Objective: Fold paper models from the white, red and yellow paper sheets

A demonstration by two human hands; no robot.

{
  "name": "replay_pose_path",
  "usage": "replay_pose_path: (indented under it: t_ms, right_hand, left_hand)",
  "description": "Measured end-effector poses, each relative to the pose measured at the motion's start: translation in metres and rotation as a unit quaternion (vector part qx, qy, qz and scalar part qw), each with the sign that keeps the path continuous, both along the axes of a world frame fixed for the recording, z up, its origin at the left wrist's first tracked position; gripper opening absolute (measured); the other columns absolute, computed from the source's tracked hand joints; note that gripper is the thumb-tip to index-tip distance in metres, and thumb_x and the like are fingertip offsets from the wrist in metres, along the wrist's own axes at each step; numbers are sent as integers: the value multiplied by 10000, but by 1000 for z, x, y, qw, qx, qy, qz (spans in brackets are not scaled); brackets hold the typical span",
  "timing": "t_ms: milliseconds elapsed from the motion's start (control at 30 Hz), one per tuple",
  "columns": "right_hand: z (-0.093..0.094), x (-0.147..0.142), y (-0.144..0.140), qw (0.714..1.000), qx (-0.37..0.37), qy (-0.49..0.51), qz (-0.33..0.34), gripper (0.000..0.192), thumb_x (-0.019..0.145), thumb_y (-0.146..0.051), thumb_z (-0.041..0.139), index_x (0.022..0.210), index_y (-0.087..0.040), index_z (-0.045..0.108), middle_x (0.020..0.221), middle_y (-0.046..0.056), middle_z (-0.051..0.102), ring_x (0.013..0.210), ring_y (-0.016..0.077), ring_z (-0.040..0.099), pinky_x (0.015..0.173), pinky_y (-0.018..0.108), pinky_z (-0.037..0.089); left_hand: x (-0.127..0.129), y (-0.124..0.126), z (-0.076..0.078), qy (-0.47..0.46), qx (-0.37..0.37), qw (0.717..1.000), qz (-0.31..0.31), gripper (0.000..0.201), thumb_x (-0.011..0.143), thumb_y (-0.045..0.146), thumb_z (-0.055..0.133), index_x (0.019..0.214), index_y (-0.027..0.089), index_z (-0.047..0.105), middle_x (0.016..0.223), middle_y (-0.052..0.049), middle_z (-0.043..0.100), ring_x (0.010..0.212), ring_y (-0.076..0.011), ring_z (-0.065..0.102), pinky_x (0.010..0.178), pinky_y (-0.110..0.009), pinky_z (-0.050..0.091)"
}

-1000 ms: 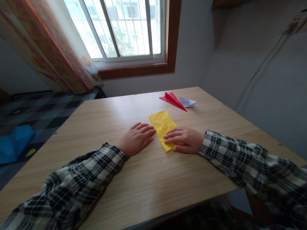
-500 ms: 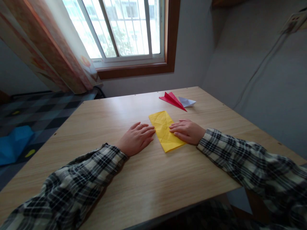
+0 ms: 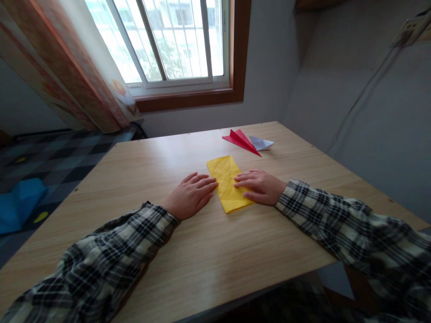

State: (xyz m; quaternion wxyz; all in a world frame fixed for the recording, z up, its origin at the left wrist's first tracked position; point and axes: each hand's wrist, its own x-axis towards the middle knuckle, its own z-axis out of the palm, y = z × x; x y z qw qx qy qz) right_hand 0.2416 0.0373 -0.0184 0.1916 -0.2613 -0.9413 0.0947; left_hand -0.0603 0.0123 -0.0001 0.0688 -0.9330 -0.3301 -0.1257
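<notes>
A folded sheet of yellow paper (image 3: 225, 175), crossed by several crease lines, lies flat on the wooden table (image 3: 188, 260). My left hand (image 3: 193, 194) rests palm down at its left edge, fingers stretched out and the tips touching that edge. From the other side, my right hand (image 3: 261, 185) lies on the right part of the paper with its fingers extended and a little apart. It covers some of the paper's right edge. Neither hand grips anything.
Behind the yellow paper lie a red paper plane (image 3: 242, 141) and a small white paper boat (image 3: 261, 143). A blue folded paper (image 3: 22, 202) sits on the checked cloth (image 3: 77, 154) to the left. One pale paper piece (image 3: 336, 280) shows below the table's front edge.
The yellow paper has shifted slightly left against the table. My right hand has moved a little left with its fingers more spread; my left hand stays nearly still.
</notes>
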Motion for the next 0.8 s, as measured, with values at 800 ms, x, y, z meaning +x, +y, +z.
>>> replay_pose_path:
  t_ms: [800]
  right_hand:
    - [8,-5,-10,976,173,107,75,154,925,-239,527,910,-210,678,960,36,774,862,169,728,949,395,494]
  left_hand:
    - [0,0,-2,-3,-7,1000,13,393,1007,375,385,1308,226,588,1358,-50,613,1254,-236,537,1117,-477,346]
